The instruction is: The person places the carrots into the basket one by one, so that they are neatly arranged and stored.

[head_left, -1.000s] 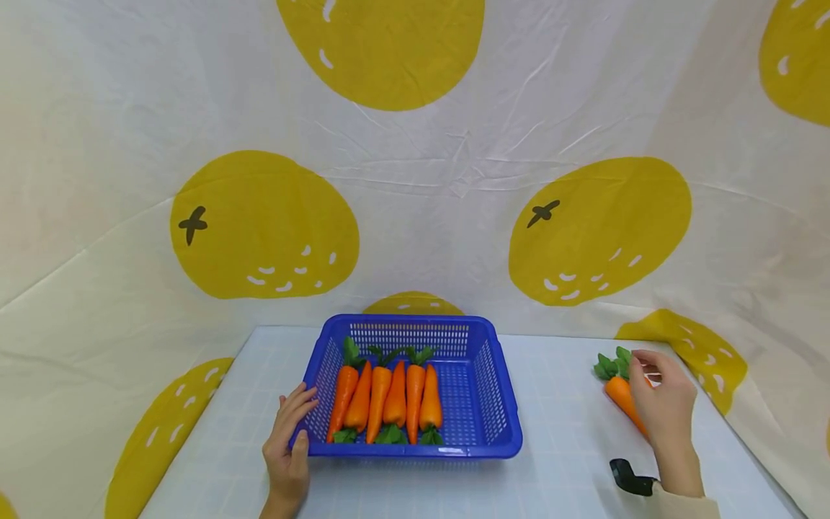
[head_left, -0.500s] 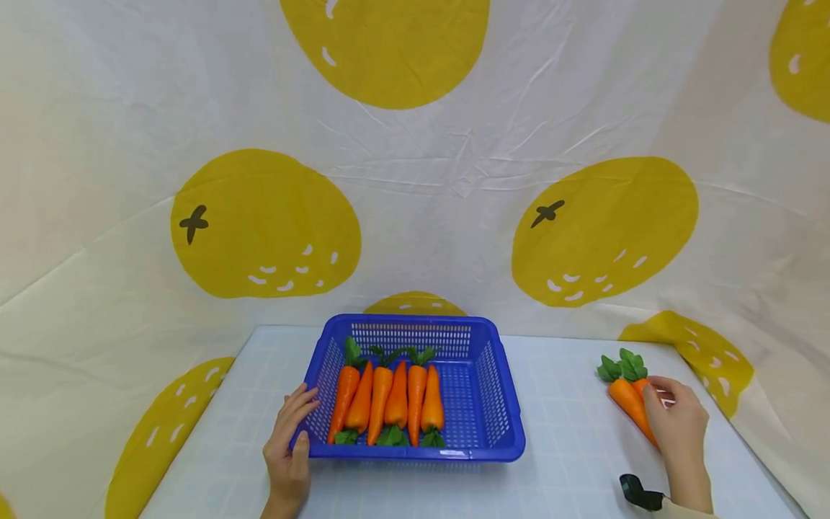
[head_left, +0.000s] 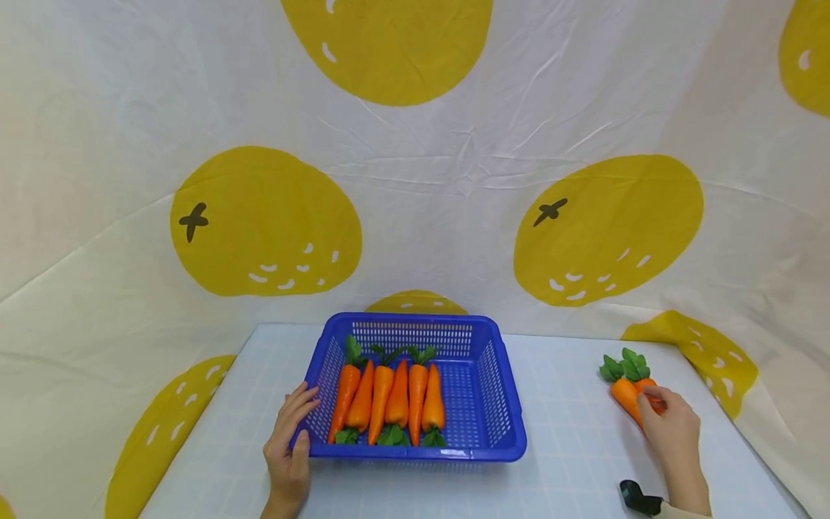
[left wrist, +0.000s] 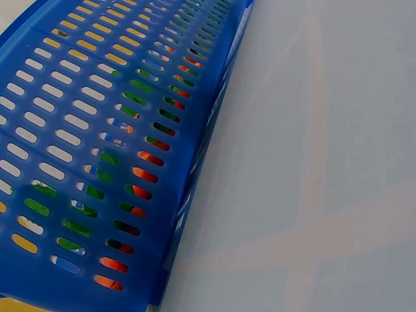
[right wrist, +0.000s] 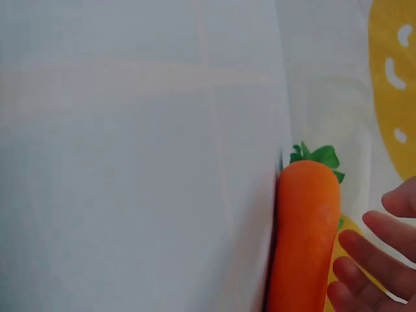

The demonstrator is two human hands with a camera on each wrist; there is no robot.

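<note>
In the head view, my left hand (head_left: 288, 447) rests against the left front corner of a blue plastic basket (head_left: 424, 453), its fingers extended along the rim. Several carrots (head_left: 381, 404) lie side by side in the basket, leaf ends alternating. At the right, my right hand (head_left: 671, 425) is at two carrots lying together on the table, the nearer one (head_left: 624, 395) partly covered by it. The right wrist view shows an orange carrot (right wrist: 305, 227) with fingers (right wrist: 377, 260) spread loosely beside it. The second carrot is mostly hidden there. The left wrist view shows the basket's slotted wall (left wrist: 97, 130).
A pale checked cloth (head_left: 558, 432) covers the table. Behind it hangs a white curtain (head_left: 441, 216) with yellow fruit prints. A black device (head_left: 638, 497) is worn at the right wrist.
My right hand has drawn back from the leaves toward the carrots' bodies, uncovering the second carrot's leaves. It has shifted slightly left in the last half second. The left hand stays put.
</note>
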